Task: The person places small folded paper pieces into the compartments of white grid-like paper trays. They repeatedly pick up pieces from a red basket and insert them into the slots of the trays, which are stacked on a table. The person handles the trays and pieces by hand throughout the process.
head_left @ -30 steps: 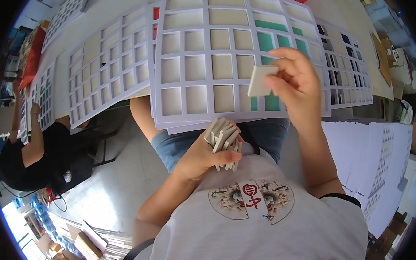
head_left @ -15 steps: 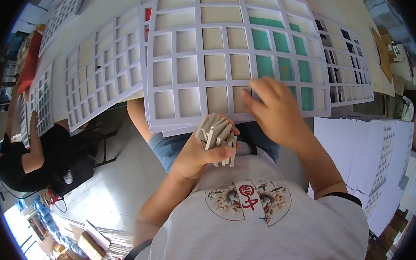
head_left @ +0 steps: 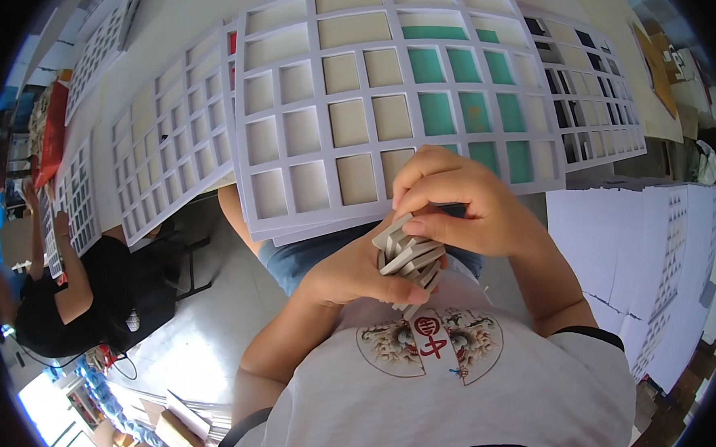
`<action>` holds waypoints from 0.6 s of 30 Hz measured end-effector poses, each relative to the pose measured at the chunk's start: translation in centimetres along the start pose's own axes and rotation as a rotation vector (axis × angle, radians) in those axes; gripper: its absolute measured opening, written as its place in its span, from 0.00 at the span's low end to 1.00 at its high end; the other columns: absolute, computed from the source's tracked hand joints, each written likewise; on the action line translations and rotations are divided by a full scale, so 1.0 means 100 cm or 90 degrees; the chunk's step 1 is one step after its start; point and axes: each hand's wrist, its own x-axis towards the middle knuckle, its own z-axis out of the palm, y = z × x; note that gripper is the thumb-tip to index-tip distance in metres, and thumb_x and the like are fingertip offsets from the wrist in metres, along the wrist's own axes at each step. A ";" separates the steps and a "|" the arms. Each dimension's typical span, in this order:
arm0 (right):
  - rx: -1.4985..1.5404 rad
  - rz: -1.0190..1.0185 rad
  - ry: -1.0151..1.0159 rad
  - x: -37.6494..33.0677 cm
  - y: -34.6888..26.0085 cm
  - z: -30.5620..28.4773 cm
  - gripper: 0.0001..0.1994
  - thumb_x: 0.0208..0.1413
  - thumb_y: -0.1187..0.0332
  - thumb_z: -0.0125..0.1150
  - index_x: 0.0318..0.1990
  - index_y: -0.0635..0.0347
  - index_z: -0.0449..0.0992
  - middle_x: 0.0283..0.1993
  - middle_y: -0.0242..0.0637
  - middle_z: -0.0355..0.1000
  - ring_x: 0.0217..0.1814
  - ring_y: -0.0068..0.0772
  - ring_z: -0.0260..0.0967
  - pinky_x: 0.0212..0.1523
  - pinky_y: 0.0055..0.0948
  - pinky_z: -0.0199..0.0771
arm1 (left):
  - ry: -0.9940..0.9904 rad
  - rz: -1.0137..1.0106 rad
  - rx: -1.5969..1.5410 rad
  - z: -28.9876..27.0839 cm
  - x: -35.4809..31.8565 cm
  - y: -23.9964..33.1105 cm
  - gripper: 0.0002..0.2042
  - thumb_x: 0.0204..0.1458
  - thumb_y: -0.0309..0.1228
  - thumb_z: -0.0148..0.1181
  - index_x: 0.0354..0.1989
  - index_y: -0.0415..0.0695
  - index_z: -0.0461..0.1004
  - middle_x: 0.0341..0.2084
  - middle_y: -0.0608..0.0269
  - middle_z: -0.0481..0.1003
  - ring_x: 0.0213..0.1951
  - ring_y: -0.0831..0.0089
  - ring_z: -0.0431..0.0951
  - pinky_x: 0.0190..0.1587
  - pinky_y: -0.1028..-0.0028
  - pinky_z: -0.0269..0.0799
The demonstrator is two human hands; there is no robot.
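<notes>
My left hand (head_left: 356,270) is wrapped around a loose bundle of short, flat grey-white strips (head_left: 412,259), held in front of my shirt. The strips point in several directions, and their material cannot be told. My right hand (head_left: 466,206) is over the top of the bundle, with thumb and fingers closed at the end of one strip. Just beyond both hands lies a white grid panel (head_left: 319,84) with rectangular openings, some backed in cream, some in green. My right hand covers part of its near edge.
More white grid panels (head_left: 159,169) lie to the left, and another grid panel (head_left: 557,75) is at the right. White sheets (head_left: 594,251) stand low on the right. At far left a person (head_left: 70,287) works over a grid panel. A red basket (head_left: 50,134) is on the table there.
My right hand has come back from over the panel to the strips in my left hand. The left hand and bundle have shifted right, and the bundle is tilted differently.
</notes>
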 end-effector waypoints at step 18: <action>-0.397 -0.254 0.201 -0.026 -0.003 0.008 0.12 0.42 0.81 0.64 0.37 0.65 0.74 0.36 0.40 0.71 0.28 0.38 0.70 0.25 0.31 0.70 | 0.135 0.066 -0.049 0.019 0.011 0.004 0.52 0.46 0.24 0.68 0.75 0.48 0.34 0.55 0.52 0.66 0.54 0.66 0.72 0.54 0.67 0.72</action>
